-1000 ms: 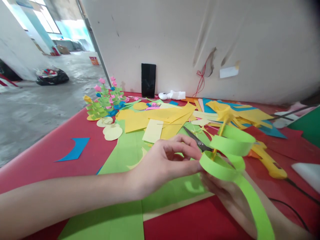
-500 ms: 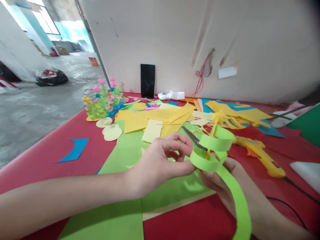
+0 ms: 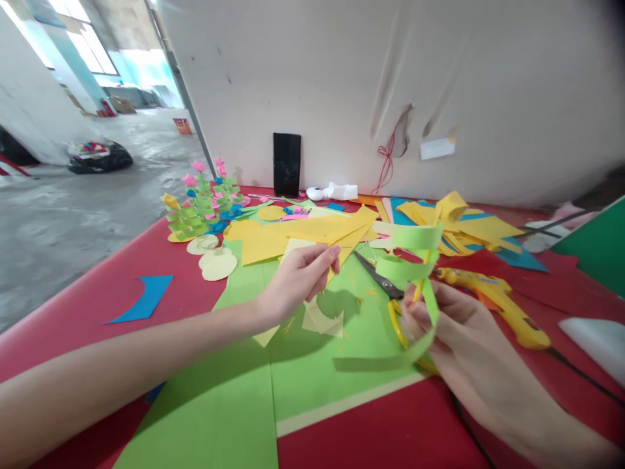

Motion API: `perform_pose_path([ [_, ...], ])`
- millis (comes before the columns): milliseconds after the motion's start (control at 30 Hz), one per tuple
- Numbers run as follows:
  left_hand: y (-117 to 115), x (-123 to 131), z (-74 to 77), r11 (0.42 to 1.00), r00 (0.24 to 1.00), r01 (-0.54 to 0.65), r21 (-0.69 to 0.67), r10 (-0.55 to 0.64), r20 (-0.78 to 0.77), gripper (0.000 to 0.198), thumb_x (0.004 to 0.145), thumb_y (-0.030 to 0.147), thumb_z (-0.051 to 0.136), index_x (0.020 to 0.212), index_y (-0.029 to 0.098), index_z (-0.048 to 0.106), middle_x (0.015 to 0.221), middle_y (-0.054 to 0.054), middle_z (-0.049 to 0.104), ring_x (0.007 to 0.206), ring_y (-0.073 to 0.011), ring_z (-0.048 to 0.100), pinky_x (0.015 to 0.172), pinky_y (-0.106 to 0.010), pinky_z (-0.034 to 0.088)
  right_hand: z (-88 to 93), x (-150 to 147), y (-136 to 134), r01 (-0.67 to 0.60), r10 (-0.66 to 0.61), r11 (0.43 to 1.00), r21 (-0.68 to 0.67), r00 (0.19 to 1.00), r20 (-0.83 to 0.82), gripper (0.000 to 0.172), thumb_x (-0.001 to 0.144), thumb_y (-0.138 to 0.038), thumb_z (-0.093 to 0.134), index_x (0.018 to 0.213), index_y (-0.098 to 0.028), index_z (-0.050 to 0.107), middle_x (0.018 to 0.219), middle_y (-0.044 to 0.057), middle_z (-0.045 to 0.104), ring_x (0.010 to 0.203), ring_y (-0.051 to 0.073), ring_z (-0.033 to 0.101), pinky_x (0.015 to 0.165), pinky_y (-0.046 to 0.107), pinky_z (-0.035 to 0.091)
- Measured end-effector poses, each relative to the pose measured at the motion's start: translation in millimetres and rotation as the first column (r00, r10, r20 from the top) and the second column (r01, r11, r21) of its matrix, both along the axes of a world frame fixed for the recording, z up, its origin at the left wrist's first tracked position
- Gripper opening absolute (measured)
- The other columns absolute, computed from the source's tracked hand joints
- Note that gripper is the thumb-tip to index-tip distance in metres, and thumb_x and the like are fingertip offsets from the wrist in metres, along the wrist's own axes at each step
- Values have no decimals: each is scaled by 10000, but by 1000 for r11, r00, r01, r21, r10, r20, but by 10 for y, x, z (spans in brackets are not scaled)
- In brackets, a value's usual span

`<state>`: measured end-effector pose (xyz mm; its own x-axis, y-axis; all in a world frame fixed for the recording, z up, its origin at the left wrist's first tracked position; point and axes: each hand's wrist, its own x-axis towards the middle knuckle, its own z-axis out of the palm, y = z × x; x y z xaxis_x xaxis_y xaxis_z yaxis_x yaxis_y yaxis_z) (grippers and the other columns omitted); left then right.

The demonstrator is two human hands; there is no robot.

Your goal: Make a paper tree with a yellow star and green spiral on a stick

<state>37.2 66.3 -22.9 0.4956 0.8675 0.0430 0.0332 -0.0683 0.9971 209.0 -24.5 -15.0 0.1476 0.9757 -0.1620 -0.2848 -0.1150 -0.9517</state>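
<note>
Between its thumb and fingers my right hand (image 3: pixel 439 312) pinches a thin yellow stem topped by a yellow paper piece (image 3: pixel 452 207). A light green paper strip (image 3: pixel 407 268) loops around the stem, and its loose end hangs down and curls left. My left hand (image 3: pixel 305 273) is apart from the strip, over the green sheets, with its fingers closed and nothing visible in them. Scissors (image 3: pixel 385 284) with yellow handles lie partly behind my right hand. A yellow glue gun (image 3: pixel 502 303) lies to the right.
Yellow sheets (image 3: pixel 268 238), blue scraps (image 3: pixel 144 301) and cream circles (image 3: pixel 218 264) lie on the red table (image 3: pixel 102 280). Small paper plants (image 3: pixel 198 205) stand at the back left. A black phone (image 3: pixel 286 164) leans on the wall. A cord trails right.
My left hand has moved away from the green loops, and its fingers have closed. My right hand has turned the stem, so the loops sit differently and the loose end swings left.
</note>
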Motion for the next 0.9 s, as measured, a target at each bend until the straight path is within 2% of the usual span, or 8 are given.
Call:
perform_pose_path([
  [67,29,-1,7,999,997,-33,2,33,69,141,853,278,492,973,208,472,603,71,504,461,-53,475,458,-168,378,27,-7,9,36,-36,999,24,999,4,201,544,-318,809,622,-239,642,567,-53,506,484,48,368,423,154,315],
  [100,39,-1,14,999,994,-39,5,38,101,283,827,243,530,1088,242,420,784,40,558,594,-73,559,492,-171,425,37,-9,14,57,-57,998,36,998,7,209,540,-313,812,618,-236,633,559,-54,500,486,48,376,425,150,319],
  [200,58,-10,37,997,983,-68,31,62,173,310,814,262,542,1114,229,473,1131,-43,520,957,-149,566,664,-231,519,42,-5,27,112,-114,991,67,993,25,212,550,-308,810,608,-227,623,581,-48,524,508,47,403,440,138,340],
  [300,52,-20,46,995,984,-88,48,80,157,299,888,363,401,802,145,589,767,-40,626,837,-147,599,861,-299,474,15,9,36,134,-140,987,93,988,61,189,580,-312,797,607,-221,633,610,-45,541,527,39,413,454,119,352],
  [367,16,-12,48,998,984,-63,18,59,170,269,902,338,385,806,157,560,604,9,594,649,-121,613,823,-312,489,-6,17,38,130,-140,986,105,986,91,174,596,-313,788,612,-229,636,613,-48,550,542,45,440,484,123,385],
  [467,-103,30,62,998,972,32,-52,-19,236,199,864,208,484,1062,232,480,967,-5,638,705,-122,656,638,-277,543,-30,20,31,97,-112,990,104,983,147,152,616,-326,775,693,-257,663,671,-37,604,636,88,535,598,179,461],
  [533,-207,62,80,989,971,113,-91,-90,223,210,836,170,542,1044,194,553,1101,-36,623,985,-144,618,772,-248,536,-42,18,20,79,-97,993,93,974,207,189,618,-329,773,772,-271,682,697,-28,626,673,113,557,613,204,469],
  [900,-403,100,88,920,890,364,-141,-300,342,328,793,165,633,1068,343,633,1178,104,631,1148,-44,529,872,-85,434,-15,-35,-34,-10,-202,947,321,759,619,84,656,-291,740,629,-275,661,575,-59,593,522,89,471,486,202,382],
])
